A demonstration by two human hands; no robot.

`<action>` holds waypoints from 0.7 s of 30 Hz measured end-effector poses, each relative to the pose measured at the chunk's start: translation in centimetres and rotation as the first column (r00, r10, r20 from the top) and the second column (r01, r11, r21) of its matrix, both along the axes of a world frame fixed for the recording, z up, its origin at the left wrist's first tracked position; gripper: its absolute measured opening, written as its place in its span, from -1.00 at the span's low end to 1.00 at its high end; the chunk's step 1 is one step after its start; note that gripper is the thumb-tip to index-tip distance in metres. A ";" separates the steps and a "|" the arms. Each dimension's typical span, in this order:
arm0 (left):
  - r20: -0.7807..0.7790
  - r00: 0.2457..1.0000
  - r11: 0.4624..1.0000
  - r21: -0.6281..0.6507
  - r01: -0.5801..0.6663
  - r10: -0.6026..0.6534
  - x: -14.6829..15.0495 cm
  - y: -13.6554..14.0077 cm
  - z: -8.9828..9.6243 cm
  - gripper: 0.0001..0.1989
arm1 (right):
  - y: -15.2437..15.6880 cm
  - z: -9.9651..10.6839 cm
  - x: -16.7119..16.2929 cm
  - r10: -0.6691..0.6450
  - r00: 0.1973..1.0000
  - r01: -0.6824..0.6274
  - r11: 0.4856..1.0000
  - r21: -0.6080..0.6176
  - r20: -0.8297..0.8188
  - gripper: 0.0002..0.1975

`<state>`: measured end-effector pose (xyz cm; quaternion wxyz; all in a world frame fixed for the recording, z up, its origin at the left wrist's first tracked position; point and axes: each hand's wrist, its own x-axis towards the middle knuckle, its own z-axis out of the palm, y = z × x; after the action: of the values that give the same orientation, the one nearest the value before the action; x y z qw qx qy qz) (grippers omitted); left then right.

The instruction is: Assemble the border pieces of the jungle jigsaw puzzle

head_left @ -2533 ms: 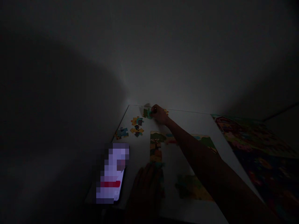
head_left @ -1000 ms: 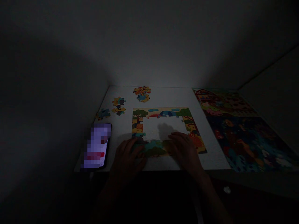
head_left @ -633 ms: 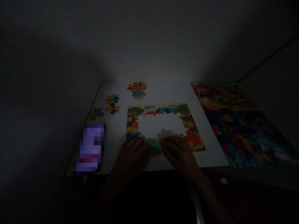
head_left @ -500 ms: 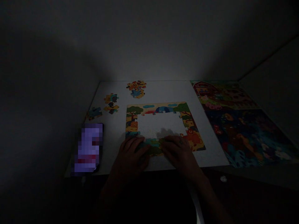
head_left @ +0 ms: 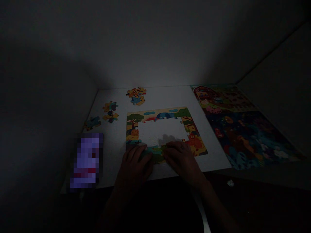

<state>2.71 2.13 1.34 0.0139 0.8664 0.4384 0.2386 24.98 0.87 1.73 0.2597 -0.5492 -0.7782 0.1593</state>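
Observation:
A jigsaw puzzle [head_left: 181, 112] with an animal scene lies on the white table, its border joined and its middle showing bare tabletop. On the lower left part of that border rests my left hand [head_left: 136, 161], fingers apart and slightly bent over the pieces. My right hand [head_left: 181, 158] is at the bottom edge, its fingers together and closed on a green border piece [head_left: 159, 150] near the centre. The dim light and the fingers hide part of the bottom strip.
Loose puzzle pieces [head_left: 137, 96] lie in a pile at the back, with more pieces [head_left: 110, 111] at the left. A phone with a lit, pixelated screen [head_left: 87, 158] is at the left edge. Two picture sheets [head_left: 225, 100] cover the right side. A wall stands behind the table.
The view has shifted slightly, so the table's contents appear a little further left. Both hands stay at the puzzle's bottom edge, with hardly any movement against it.

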 end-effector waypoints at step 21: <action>-0.106 0.967 0.971 0.098 -0.220 0.230 -0.1 2.5 -3.3 -0.28 | -0.6 -3.1 5.9 -0.343 0.905 0.293 0.932 0.213 0.252 -0.42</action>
<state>2.62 4.61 -1.94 -0.0760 0.8233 0.5233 0.2062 30.91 0.25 -1.41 0.2132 -0.6619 -0.7179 -0.0332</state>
